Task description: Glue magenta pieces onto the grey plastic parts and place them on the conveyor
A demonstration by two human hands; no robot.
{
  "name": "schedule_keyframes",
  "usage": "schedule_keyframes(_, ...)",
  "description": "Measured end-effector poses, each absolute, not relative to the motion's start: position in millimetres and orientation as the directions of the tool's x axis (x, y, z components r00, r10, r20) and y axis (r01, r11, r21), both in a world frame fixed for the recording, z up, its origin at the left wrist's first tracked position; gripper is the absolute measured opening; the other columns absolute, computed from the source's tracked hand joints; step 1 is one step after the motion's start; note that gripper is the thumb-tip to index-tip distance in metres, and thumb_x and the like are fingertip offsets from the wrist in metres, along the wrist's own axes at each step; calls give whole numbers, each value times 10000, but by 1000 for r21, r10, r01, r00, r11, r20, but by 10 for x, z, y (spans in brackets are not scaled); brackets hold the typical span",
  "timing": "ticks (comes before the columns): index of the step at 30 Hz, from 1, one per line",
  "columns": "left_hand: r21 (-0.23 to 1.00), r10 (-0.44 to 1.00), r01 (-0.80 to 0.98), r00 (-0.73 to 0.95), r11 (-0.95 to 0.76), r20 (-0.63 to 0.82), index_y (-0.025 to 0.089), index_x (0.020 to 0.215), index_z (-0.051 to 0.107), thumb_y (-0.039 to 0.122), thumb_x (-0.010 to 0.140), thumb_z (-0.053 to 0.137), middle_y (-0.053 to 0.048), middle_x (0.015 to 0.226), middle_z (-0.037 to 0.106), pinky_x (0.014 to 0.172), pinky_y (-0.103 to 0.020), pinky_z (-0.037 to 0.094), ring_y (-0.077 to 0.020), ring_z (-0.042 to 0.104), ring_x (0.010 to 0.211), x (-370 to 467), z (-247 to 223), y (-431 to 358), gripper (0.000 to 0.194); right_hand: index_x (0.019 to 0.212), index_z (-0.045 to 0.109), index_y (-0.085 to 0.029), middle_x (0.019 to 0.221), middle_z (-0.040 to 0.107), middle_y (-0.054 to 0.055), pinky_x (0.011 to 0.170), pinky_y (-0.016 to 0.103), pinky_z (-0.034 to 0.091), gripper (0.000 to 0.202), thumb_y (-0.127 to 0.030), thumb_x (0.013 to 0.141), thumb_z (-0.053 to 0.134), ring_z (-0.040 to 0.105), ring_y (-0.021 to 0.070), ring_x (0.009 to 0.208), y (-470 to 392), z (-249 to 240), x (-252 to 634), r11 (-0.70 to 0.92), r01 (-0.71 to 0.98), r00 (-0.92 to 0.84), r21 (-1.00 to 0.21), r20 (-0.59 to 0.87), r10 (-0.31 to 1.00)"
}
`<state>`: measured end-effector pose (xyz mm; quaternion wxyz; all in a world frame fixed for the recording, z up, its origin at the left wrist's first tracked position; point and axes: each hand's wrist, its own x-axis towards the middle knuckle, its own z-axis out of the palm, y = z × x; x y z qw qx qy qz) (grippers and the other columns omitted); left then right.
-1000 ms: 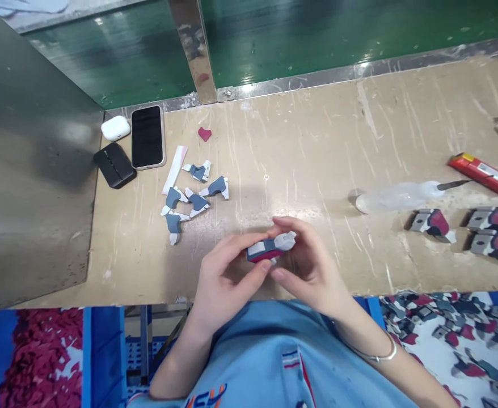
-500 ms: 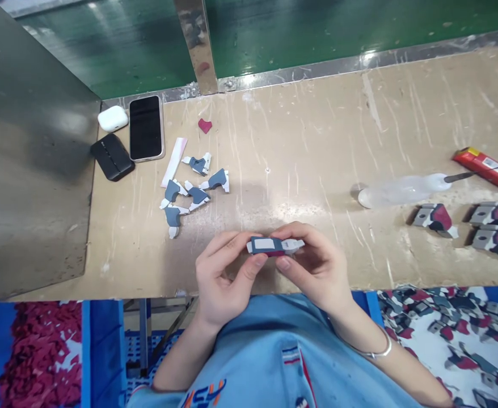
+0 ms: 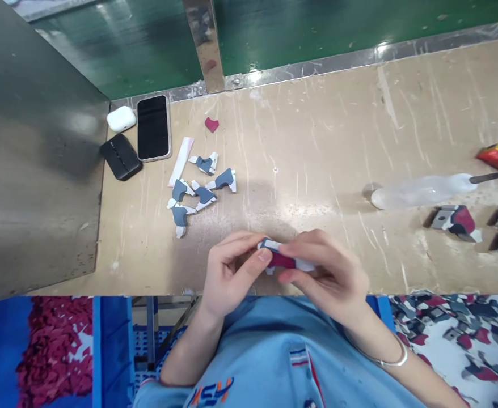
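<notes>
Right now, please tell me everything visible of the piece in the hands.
The piece is maroon on its near side, blue-grey with a pale patch on top, and whitish at the right; apparently moulded plastic. The left hand pinches its left end; the blurred right hand covers much of its right, above the bench.

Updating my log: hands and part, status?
Left hand pinching maroon-gray part. Right hand at its other end, blurred, grip unclear. Loose gray-white pieces lie left, apart from both hands.

We saw a scuffed tan worktop (image 3: 317, 141) mid-frame, glossy green panels (image 3: 317, 34) along the top, a grey metal partition (image 3: 36, 170) at left.
</notes>
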<state>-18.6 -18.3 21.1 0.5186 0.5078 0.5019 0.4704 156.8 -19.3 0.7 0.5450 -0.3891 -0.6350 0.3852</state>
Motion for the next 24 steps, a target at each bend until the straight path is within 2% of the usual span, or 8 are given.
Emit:
schedule_keyframes(3, 964, 944, 21, 198, 265, -264, 164, 874, 862, 704, 990, 633, -44, 635, 687, 494, -242, 505, -141, 617, 538, -227, 237, -198, 598, 992, 852, -287, 771, 786, 20, 544, 278, 598, 198, -469, 913, 852, 728, 171, 639, -181, 28, 1597, 311, 70, -14, -948, 311, 950)
schedule_keyframes(5, 963, 938, 40, 216, 268, -270, 170, 1098, 849, 703, 1047, 518, -37, 686, 694, 461, -227, 479, -120, 587, 508, -252, 226, -226, 629, 906, 852, -272, 734, 775, 19, 491, 270, 588, 304, -573, 866, 862, 712, 166, 587, -183, 32, 1583, 153, 12, 87, -988, 154, 984)
schedule_keyframes(7, 992, 984, 118, 168, 42, -62, 210, 1332, 754, 685, 987, 654, -94, 995, 790, 577, -249, 583, -164, 727, 714, -260, 192, -249, 596, 866, 844, -270, 721, 773, 14, 445, 257, 569, 371, -638, 822, 871, 685, 151, 534, -186, 32, 1553, 47, -80, 112, -996, 38, 993)
schedule_keyframes(9, 917, 949, 260, 170, -302, 264, 251, 1371, 699, 553, 861, 879, -114, 1230, 787, 815, -325, 664, -232, 783, 1001, -243, 146, -256, 619, 848, 829, -268, 694, 768, 4, 414, 246, 553, 386, -645, 793, 891, 659, 140, 487, -185, 32, 1518, 7, -164, 95, -986, -9, 995)
schedule_keyframes(12, 734, 824, 374, 224, -566, 521, 245, 1210, 726, 205, 879, 897, -59, 1122, 833, 998, -355, 641, -220, 786, 1074, -189, 86, -245, 374, 803, 779, -244, 589, 715, -24, 348, 222, 496, 410, -630, 776, 914, 596, 120, 393, -180, 28, 1479, -21, -239, 76, -971, -41, 996)
schedule_keyframes(15, 773, 844, 348, 140, -531, 517, 217, 1083, 747, 69, 900, 823, -44, 1042, 849, 949, -307, 651, -192, 807, 1010, -141, 54, -248, 248, 795, 733, -223, 544, 667, -39, 305, 219, 437, 460, -655, 793, 891, 540, 109, 337, -182, 18, 1480, -48, -222, 46, -974, -59, 997)
schedule_keyframes(19, 817, 867, 306, 66, -489, 494, 206, 1057, 755, 72, 922, 785, -55, 1022, 857, 909, -299, 671, -201, 826, 1005, -128, 44, -269, 192, 865, 741, -241, 649, 721, -13, 415, 244, 520, 424, -655, 860, 832, 646, 139, 475, -179, -1, 1539, 112, -59, 11, -992, 112, 994)
schedule_keyframes(24, 818, 855, 275, 38, -506, 516, 205, 1067, 759, 205, 965, 797, -67, 977, 858, 830, -312, 693, -220, 842, 924, -115, 3, -261, 109, 1027, 757, -279, 943, 809, 42, 729, 334, 664, 144, -415, 985, 778, 780, 214, 851, -148, -49, 1633, 450, 131, -74, -883, 444, 893)
